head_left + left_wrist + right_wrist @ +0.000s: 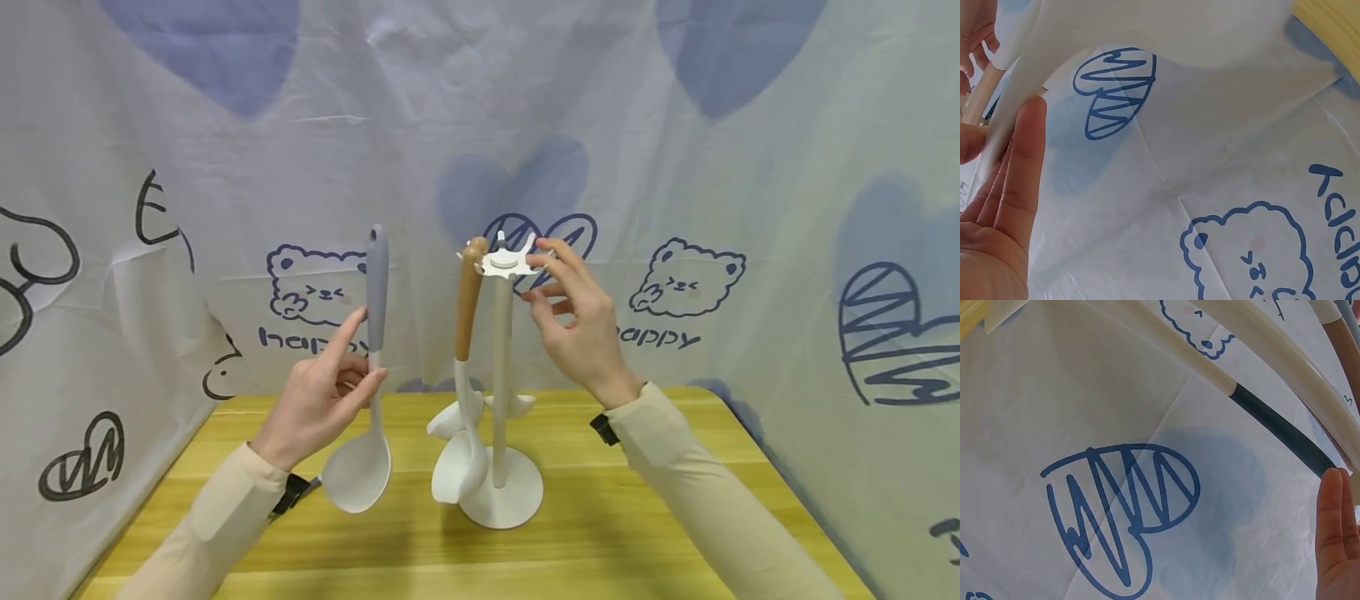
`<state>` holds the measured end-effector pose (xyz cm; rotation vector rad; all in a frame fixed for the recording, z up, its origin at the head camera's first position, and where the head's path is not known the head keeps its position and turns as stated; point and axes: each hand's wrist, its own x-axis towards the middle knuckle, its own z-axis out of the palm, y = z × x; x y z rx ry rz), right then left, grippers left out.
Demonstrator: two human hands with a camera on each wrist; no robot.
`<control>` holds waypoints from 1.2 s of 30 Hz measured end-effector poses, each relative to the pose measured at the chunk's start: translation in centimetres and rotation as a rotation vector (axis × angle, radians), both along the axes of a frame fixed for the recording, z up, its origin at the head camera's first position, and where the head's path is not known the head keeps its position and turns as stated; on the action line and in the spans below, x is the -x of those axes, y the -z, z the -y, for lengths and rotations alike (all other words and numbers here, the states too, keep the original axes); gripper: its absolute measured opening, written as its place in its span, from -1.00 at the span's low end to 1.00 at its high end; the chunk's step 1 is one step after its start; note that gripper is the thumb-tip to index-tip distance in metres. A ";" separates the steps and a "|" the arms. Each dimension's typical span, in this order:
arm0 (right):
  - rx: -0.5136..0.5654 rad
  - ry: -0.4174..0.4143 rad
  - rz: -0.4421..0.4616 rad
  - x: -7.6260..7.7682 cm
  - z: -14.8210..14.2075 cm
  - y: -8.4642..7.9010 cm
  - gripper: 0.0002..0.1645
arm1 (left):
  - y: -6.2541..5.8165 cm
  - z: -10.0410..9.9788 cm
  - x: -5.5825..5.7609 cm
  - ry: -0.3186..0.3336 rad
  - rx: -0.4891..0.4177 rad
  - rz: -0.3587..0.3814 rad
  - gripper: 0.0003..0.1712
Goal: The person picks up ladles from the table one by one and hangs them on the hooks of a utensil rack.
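While the left hand (322,400) pinched a slim white ladle with a smooth grey handle (377,329), its thumb lay across the neck and its index finger against the handle. The ladle hung nearly upright, bowl down, to the left of a white utensil stand with a round base and a notched top (500,383). It looked like light moulded plastic, stiff and hardly fragile, though its smooth finish might slip; the join of handle and neck seemed a sound hold, leaving the hole at the handle's tip free.

At the right edge of the stand's top, the right hand (577,321) touched the rim; whether it pinched there could not be told. On the stand's left hung a white ladle with a brown, wood-like handle (468,308), and behind the stand's post a white utensil with a dark green handle (1285,428). Beneath the stand was a yellow wood-grain table (615,467), and beyond it a pale cloth printed with blue hearts (405,108).
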<state>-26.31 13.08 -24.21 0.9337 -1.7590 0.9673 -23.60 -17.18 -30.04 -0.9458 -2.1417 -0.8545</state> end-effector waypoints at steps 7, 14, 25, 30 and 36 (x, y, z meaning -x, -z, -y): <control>0.001 -0.018 -0.010 -0.6 0.2 -0.3 -0.55 | -0.2 -0.7 -0.6 0.011 -0.005 -0.004 -0.01; -0.003 -0.009 0.010 1.2 -0.3 1.1 -0.52 | -0.2 -1.6 -1.4 0.040 -0.005 0.001 -0.01; -0.003 -0.003 -0.014 -1.1 0.4 -0.6 -0.55 | -0.5 -3.2 -1.5 0.094 -0.006 0.021 -0.01; -0.001 0.000 -0.013 -0.5 0.2 -0.3 -0.53 | -0.2 -3.9 -1.3 0.127 0.022 0.010 -0.01; 0.003 -0.011 -0.003 0.9 -0.3 0.7 -0.49 | 0.0 -4.5 -1.3 0.156 0.026 -0.002 -0.02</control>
